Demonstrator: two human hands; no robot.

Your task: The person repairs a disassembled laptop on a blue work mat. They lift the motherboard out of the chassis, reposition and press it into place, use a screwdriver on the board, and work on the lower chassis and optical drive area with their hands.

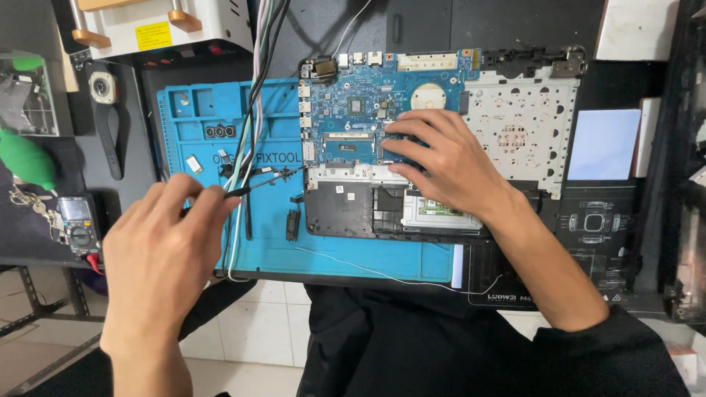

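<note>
At the far left edge of the desk (647,198) lie a green bulb-shaped blower (26,158) and, nearer, a small multimeter (73,224).

The left hand (165,250) hangs over the near left corner of the blue work mat (353,257). Its grip is closed: thumb and fingertips pinch the rear end of a thin black tool (268,180), which slants up and to the right. The tool's tip points toward the left edge of the opened laptop base (441,140), close to it; whether it touches cannot be told. A bundle of coloured cables (254,95) runs down from the far side across the mat, passing just behind the tool.

The laptop base lies face down across the right part of the mat and a black mat beside it. Its blue circuit board (368,103) is exposed in the far left part, with a small dark chip near its middle and a round silver cell to the right. To the right sits the pale perforated metal plate (522,129) of the keyboard back. The near part is black plastic frame.

The right hand (445,165) rests flat on the middle of the base, grip loose and holding nothing, fingers spread toward the left with the tips pressing on the board's near right edge.
</note>
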